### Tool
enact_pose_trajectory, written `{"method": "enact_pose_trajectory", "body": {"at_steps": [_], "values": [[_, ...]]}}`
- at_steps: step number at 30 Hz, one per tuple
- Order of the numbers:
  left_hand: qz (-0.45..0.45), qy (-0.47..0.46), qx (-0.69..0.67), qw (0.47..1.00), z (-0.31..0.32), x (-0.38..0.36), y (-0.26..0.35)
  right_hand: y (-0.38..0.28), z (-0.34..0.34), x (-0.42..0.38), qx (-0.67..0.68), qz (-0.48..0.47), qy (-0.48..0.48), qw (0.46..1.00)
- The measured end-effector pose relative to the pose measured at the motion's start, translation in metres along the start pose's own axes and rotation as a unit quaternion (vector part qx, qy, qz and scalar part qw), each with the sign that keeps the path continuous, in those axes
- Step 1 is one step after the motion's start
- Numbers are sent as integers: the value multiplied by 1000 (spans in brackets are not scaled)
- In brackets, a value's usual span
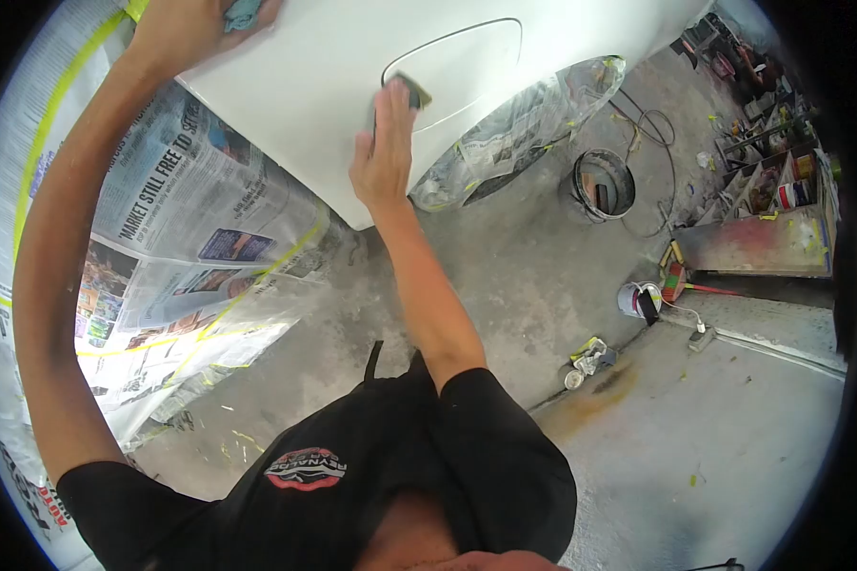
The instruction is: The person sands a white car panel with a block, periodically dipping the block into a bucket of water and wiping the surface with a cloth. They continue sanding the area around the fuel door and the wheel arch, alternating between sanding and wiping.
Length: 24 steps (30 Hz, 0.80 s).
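Observation:
A white car body panel (324, 105) with the thin outline of a fuel door (476, 71) fills the top middle. My right hand (386, 143) lies along the panel, its fingers pressed together over a dark sanding pad (411, 92) with a yellowish edge. The pad touches the panel at the lower left of the fuel door outline. At the top left, my left hand (186, 33) is closed around a crumpled blue-green cloth (243, 13) by the panel's edge. The upper frame edge cuts off part of that hand.
Newspaper masking (190, 190) with yellow-green tape covers the left side. A covered wheel (514, 133) sits below the panel. On the concrete floor stand a black bucket (603, 186) and a white tub (640, 300). A hose (671, 143) and a cluttered shelf (781, 181) lie to the right.

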State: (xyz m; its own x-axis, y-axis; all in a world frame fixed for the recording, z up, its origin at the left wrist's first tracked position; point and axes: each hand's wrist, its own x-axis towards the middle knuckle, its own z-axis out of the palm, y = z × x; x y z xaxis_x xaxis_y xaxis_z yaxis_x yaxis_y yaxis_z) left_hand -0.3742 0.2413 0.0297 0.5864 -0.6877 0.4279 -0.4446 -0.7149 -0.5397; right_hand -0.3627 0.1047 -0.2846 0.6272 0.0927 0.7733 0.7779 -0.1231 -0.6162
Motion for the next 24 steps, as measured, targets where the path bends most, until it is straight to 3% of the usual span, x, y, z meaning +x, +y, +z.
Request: {"method": "enact_pose_trajectory", "body": {"at_steps": [2,5,8,11,13,15,17,19,21,24], "values": [[1,-4,4,1000,0,1,1,1,3,-2,5,-7,19,1000],[-38,-86,-4,996,-3,-6,-4,-11,10,18,11,5,57,998],[-6,-10,-4,1000,-1,2,6,-15,16,19,-15,45,54,997],[9,-10,-13,1000,-2,8,8,8,11,24,-77,56,48,994],[6,-19,-17,1000,3,2,3,43,-6,73,-31,160,177,971],[-9,-32,-14,999,1,2,4,56,-23,103,-49,230,203,950],[1,-22,-9,1000,1,8,3,32,2,72,-96,152,149,972],[-16,-23,-13,1000,1,7,7,-11,22,14,-57,64,16,996],[-15,-26,-6,1000,0,8,5,-6,20,2,-34,93,-3,995],[-23,-32,-9,999,2,6,9,40,-10,79,-98,105,144,979]]}}
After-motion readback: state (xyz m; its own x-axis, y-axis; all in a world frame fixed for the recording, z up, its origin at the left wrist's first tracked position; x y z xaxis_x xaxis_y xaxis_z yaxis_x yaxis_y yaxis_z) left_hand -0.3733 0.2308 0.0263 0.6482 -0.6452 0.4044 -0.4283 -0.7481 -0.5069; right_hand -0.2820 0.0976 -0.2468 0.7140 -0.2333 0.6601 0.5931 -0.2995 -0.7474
